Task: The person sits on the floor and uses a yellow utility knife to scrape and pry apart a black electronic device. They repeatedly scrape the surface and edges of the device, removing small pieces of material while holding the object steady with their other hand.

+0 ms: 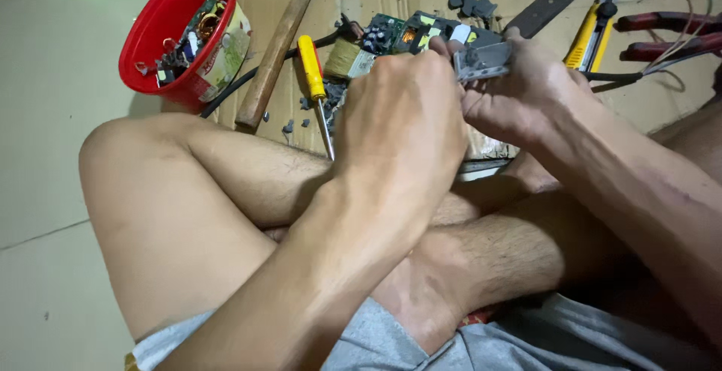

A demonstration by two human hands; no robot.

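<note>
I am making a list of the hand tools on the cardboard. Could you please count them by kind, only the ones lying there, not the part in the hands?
Yellow-handled screwdriver: 1
Wooden-handled hammer: 1
Yellow utility knife: 1
Red-handled pliers: 1
Dark-handled blade tool, kind unclear: 1
Total: 5

left hand (pixel 406 115) hides from us most of the grey part (pixel 485 61) | pliers (pixel 669 32) cut off at right edge | bucket (pixel 162 36) contents too small (mixed scraps)
</note>
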